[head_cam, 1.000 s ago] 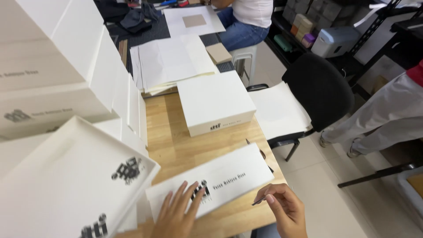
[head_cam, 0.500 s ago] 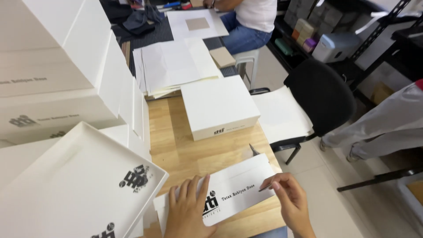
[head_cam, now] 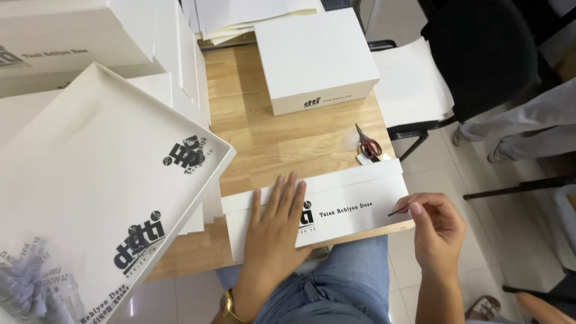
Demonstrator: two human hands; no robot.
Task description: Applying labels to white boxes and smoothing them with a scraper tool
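A flat white cardboard sheet (head_cam: 354, 195) with black print lies across the near edge of the wooden table (head_cam: 288, 141). My left hand (head_cam: 277, 231) presses flat on its left half, fingers spread. My right hand (head_cam: 436, 231) pinches a thin dark strip at the sheet's right end between thumb and forefinger. Red-handled scissors (head_cam: 367, 145) lie just behind the sheet. A closed white box (head_cam: 315, 57) stands further back on the table.
A large open white box lid (head_cam: 90, 198) with black print fills the left side, with stacked white boxes (head_cam: 72, 42) behind it. A black chair (head_cam: 480, 60) holding white sheets (head_cam: 411, 81) stands to the right. Another person's legs (head_cam: 522, 126) are at far right.
The view has tilted down and closer. The white sheet has shifted toward the table's near edge, my left hand now lies flat on it, and my right hand has moved to its right end.
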